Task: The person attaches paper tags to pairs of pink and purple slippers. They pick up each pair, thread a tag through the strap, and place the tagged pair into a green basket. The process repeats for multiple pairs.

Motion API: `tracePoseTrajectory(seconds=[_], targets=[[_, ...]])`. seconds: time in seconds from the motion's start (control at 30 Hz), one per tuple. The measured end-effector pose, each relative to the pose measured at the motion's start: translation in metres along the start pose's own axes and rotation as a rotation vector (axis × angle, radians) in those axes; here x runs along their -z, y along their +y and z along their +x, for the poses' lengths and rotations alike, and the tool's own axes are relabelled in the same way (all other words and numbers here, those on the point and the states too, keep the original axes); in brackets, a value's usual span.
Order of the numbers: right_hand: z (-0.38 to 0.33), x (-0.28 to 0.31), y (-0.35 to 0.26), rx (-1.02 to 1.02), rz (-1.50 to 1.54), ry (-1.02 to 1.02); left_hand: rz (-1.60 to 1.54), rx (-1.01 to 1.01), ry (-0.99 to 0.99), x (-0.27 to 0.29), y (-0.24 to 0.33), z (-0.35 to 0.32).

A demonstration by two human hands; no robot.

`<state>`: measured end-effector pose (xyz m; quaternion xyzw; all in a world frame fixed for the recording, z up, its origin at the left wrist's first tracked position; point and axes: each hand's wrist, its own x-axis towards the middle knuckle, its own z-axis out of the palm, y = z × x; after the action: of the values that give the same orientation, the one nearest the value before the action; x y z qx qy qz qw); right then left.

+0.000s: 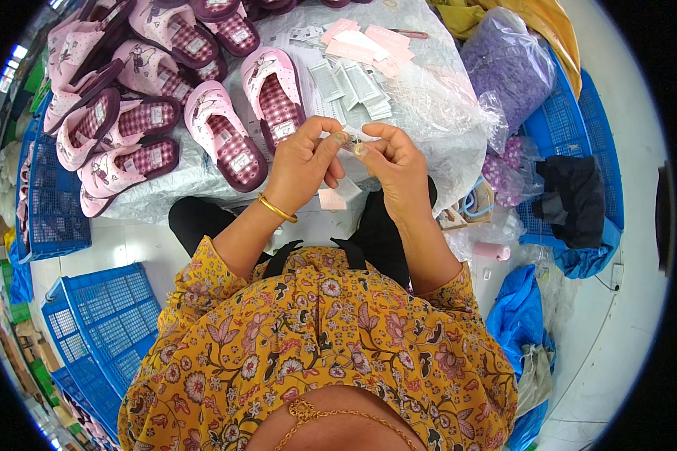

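My left hand (pixel 308 161) and my right hand (pixel 391 161) meet over the table's near edge, each with thumb and index finger pinched. Between the fingertips is something small and thin, too fine to make out. Just below the fingers show a pink card (pixel 331 199) and a whitish tag (pixel 347 189); whether they hang from my fingers I cannot tell. Left of my hands lie two pink slippers with plum checked insoles, a nearer slipper (pixel 237 154) and a farther slipper (pixel 277 101). Beyond my hands are several small white tags (pixel 361 83).
More pink slippers (pixel 147 116) crowd the table's left side. Pink cards (pixel 368 46) and clear plastic (pixel 436 94) cover the far right. Blue crates (pixel 109 308) stand at left. A bag of purple material (pixel 508 64) rests by another blue crate (pixel 602 135) at right.
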<state>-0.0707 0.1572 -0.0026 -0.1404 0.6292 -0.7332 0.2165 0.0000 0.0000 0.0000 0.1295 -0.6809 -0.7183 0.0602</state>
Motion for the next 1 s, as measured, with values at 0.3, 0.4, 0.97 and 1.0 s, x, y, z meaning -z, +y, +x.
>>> tracePoseTrajectory(seconds=[0.3, 0.4, 0.97, 1.0], targets=[[-0.001, 0.003, 0.011, -0.024, 0.102, -0.005, 0.092, -0.191, 0.051, -0.005, -0.014, -0.005], [0.0, 0.003, 0.011, -0.021, 0.112, -0.012, 0.139, -0.157, -0.004, -0.003, -0.014, -0.009], [-0.005, 0.013, 0.008, -0.047, -0.178, -0.237, 0.372, -0.143, -0.184, 0.023, -0.002, 0.004], [-0.005, 0.013, 0.007, -0.034, -0.226, -0.23, 0.388, -0.184, -0.125, 0.021, 0.0, 0.002]])
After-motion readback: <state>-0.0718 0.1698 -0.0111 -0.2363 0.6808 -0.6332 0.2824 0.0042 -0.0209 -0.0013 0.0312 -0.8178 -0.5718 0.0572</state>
